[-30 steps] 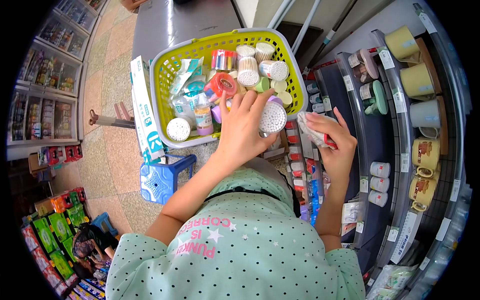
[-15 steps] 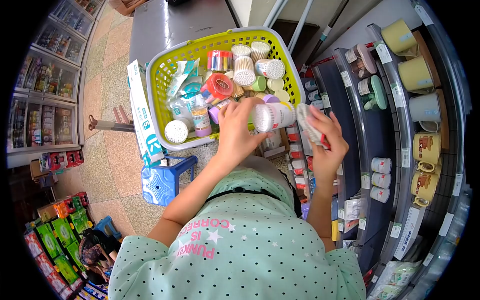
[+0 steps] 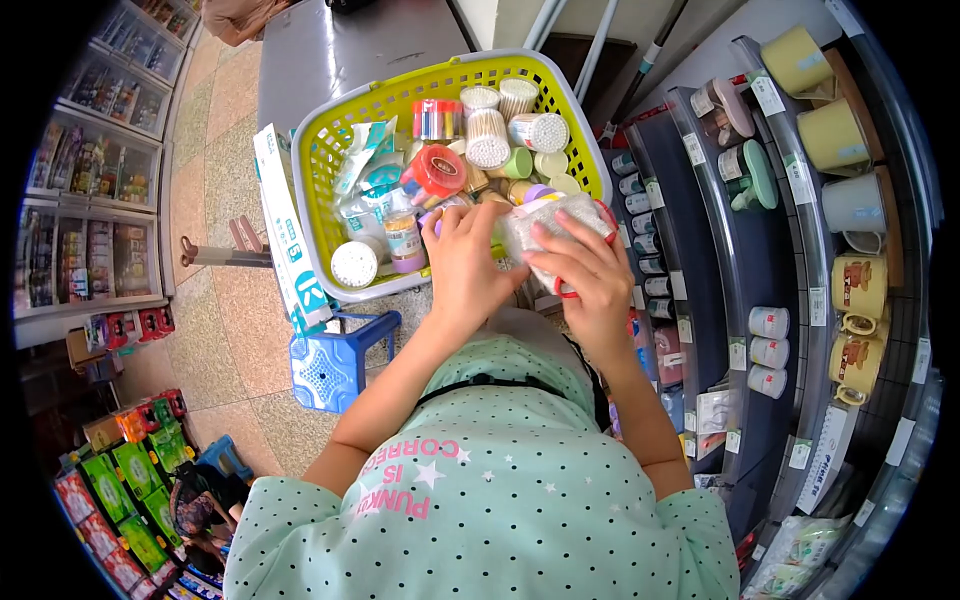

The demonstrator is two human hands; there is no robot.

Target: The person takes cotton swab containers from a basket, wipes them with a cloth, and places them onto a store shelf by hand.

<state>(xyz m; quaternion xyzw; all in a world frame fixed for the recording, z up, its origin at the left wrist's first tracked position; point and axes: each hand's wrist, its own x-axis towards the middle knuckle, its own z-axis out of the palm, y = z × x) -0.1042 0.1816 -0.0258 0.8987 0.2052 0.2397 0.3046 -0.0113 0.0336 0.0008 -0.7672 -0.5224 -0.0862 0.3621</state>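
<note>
1. The left hand point(image 3: 465, 250) is gripping one end of a clear container point(image 3: 509, 238), its fingers curling part-open and its thumb bracing below. The container's other end is mostly hidden, so its full shape is hard to tell.
2. The right hand point(image 3: 592, 285) is pressing a pale, red-edged cloth point(image 3: 545, 238) over the container, fingers half bent and slightly parted.
3. Both hands are working just by the near right part of the yellow-green basket point(image 3: 335, 135), raised above its rim.
4. For a good wipe, the cloth should be lying flat and wrapping the curve, while the left hand is turning the container steadily. Pressing too hard could be denting a thin wall or slipping it loose; a light, even pressure seems best.
5. Inside the basket, tubs of cotton swabs point(image 3: 488, 140) are crowding beside a round red container point(image 3: 439, 171), and a bottle with a purple base point(image 3: 404, 240) is standing nearer the left hand.
</note>
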